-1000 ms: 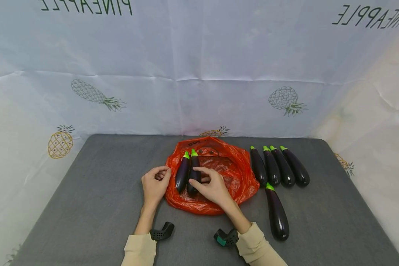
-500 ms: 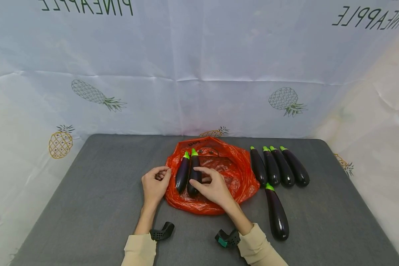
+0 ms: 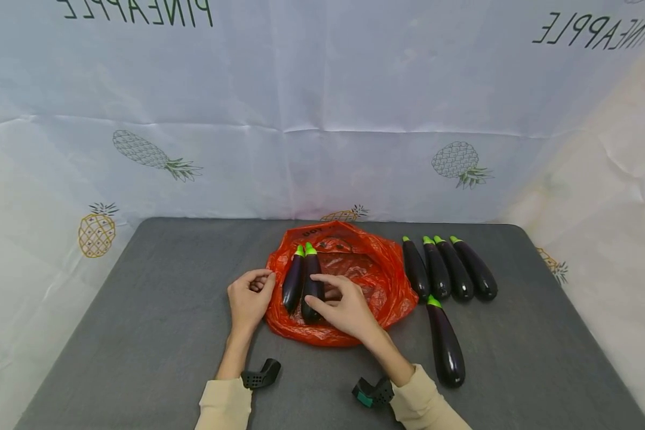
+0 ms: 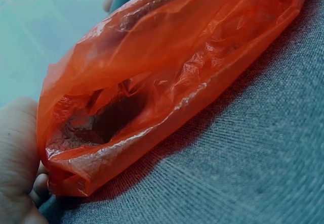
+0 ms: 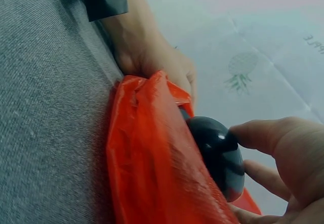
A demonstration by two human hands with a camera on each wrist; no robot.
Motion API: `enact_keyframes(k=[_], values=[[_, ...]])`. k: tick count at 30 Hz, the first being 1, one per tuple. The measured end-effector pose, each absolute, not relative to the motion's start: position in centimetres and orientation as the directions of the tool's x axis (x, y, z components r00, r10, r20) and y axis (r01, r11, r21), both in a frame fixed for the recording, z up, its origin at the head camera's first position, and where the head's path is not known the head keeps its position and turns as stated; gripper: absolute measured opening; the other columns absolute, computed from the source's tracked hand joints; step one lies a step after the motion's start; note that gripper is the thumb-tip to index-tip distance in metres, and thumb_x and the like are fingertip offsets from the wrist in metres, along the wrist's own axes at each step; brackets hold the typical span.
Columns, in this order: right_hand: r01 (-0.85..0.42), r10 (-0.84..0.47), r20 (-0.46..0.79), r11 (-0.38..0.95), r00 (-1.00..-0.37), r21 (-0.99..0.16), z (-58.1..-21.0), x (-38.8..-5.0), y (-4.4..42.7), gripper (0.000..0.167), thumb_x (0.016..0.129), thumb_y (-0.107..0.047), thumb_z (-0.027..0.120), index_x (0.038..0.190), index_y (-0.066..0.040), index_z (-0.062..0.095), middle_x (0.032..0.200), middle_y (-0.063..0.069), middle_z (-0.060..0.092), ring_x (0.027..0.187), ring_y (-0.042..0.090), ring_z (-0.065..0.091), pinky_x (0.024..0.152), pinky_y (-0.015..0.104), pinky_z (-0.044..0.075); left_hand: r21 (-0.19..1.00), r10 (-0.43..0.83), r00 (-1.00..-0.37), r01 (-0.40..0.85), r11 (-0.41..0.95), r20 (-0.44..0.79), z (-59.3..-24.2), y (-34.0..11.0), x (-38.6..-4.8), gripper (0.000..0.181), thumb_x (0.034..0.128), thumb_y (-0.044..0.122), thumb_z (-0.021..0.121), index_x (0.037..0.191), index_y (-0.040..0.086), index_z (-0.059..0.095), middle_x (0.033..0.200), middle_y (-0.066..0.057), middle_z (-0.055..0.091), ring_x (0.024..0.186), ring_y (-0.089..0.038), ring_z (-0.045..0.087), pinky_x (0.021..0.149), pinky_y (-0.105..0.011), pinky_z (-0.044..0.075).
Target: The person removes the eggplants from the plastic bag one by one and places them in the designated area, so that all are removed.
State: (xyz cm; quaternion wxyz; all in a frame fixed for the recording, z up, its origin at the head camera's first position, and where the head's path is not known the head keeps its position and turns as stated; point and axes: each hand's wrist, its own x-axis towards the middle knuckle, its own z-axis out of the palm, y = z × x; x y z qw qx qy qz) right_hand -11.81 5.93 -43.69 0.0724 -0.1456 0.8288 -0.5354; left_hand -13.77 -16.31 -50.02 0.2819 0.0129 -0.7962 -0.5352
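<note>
An open red plastic bag (image 3: 400, 280) lies on the grey table, its rim rolled outward. My left hand (image 3: 251, 301) pinches the bag's left edge; the left wrist view shows the hand (image 4: 17, 158) against that red edge. Inside the bag's left part lie two dark purple eggplants with green stem ends. My right hand (image 3: 349, 307) holds the right-hand eggplant (image 3: 311, 267) between thumb and fingers. Close beside it is the other eggplant (image 3: 292, 286), its stem almost touching. In the right wrist view, fingertips touch the held eggplant's glossy blunt end (image 5: 215, 148).
Right of the bag, several eggplants (image 3: 451, 269) lie in a row, stems pointing away. One more eggplant (image 3: 447, 346) lies nearer the table's front. A white pineapple-print cloth (image 3: 322, 173) hangs behind the grey table (image 3: 166, 286).
The right hand has shifted its eggplant slightly toward me, and the stem now leans closer to the other one. My left hand stays at the bag's edge.
</note>
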Motion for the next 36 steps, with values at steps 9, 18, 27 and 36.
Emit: enact_keyframes(k=[9,18,27,36], values=[[-0.138,-0.315,0.012,0.381,-0.949,-0.914,-42.8,-11.4,7.1,0.043,0.093,-0.027,0.077,0.135,-0.022,0.067,0.139,0.011,0.062,0.102,0.024,0.073,0.078,0.028,0.060,0.856,-0.320,-0.842,0.276,0.438,0.435,-49.9,-16.3,-13.7,0.015,0.0913,0.010,0.075,0.086,-0.004,0.078,0.072,-0.013,0.073,0.061,0.002,0.055,0.060,-0.008,0.045],[-0.131,-0.346,-0.004,0.364,-0.938,-0.922,-41.9,-10.6,8.0,0.046,0.093,-0.027,0.076,0.137,-0.022,0.065,0.142,0.010,0.060,0.106,0.022,0.069,0.088,0.030,0.060,0.855,-0.321,-0.839,0.281,0.436,0.439,-49.9,-16.3,-13.6,0.011,0.0891,0.008,0.077,0.088,-0.003,0.078,0.071,-0.013,0.073,0.061,0.002,0.055,0.060,-0.009,0.045],[-0.144,-0.336,0.015,0.362,-0.942,-0.921,-41.3,-9.8,8.9,0.046,0.092,-0.026,0.077,0.137,-0.022,0.065,0.144,0.011,0.060,0.110,0.025,0.068,0.095,0.038,0.059,0.852,-0.322,-0.833,0.291,0.435,0.449,-49.9,-16.2,-13.8,0.012,0.0883,0.007,0.077,0.087,-0.004,0.078,0.070,-0.013,0.072,0.060,0.002,0.055,0.059,-0.009,0.045],[-0.117,-0.333,-0.003,0.340,-0.943,-0.933,-41.0,-8.9,10.3,0.046,0.094,-0.024,0.076,0.138,-0.018,0.065,0.139,0.015,0.060,0.113,0.027,0.064,0.093,0.031,0.060,0.850,-0.323,-0.830,0.295,0.437,0.454,-49.9,-16.2,-13.6,0.015,0.0897,0.010,0.077,0.087,-0.005,0.077,0.070,-0.013,0.072,0.060,0.002,0.054,0.059,-0.009,0.045]])
